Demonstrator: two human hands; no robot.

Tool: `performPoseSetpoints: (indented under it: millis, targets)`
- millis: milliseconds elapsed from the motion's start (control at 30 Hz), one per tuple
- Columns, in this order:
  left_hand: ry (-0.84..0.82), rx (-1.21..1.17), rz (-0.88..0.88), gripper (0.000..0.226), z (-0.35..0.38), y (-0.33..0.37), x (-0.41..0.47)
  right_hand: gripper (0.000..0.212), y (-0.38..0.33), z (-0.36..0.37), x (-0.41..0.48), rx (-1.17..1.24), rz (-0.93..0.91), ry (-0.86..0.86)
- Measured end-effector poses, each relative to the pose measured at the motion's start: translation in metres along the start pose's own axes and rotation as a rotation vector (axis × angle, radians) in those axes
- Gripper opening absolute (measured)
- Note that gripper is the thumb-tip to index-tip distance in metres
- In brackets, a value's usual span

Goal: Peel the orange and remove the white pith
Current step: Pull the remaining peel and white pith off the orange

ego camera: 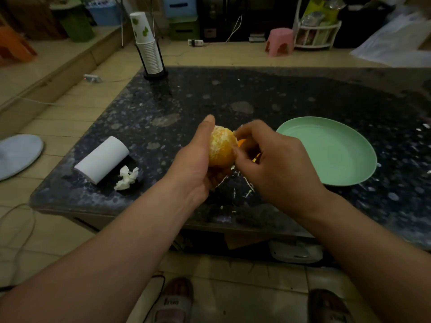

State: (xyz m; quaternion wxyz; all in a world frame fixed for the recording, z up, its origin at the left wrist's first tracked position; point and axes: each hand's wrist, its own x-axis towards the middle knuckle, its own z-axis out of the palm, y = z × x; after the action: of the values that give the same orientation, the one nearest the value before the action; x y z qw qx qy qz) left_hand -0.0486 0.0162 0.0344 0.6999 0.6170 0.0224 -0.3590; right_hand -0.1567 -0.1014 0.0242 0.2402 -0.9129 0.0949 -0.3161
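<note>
Orange [220, 145], held above the near middle of the dark speckled table [303, 94]. Most of the visible surface is stripped of rind: pale yellow flesh netted with white pith on the upper part, smoother and deeper orange toward the bottom. The fruit is nearly round, so no clear long axis can be told; its bare face is turned toward the camera and slightly left. Left hand [194, 169]: grip closed around the orange from below and behind, thumb raised along its left side. Right hand [275, 164]: fingertips pinched at the right edge of the orange, with bits of orange rind [241, 142] showing beside the fingers; whether they clasp pith or rind cannot be told. White pith strands [247, 194] lie on the table beneath the hands. Green plate [331, 150]: on the table, just right of the right hand. Tissue roll [102, 159] and crumpled tissue [127, 178]: at left.
</note>
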Motion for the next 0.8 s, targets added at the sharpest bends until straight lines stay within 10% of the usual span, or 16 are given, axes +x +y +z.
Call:
performPoseSetpoints:
  millis: [800]
  targets:
    - [-0.045,0.011,-0.029,0.052,0.001,0.000,-0.003,0.006,0.000,-0.011,0.003,0.051,0.075,-0.041]
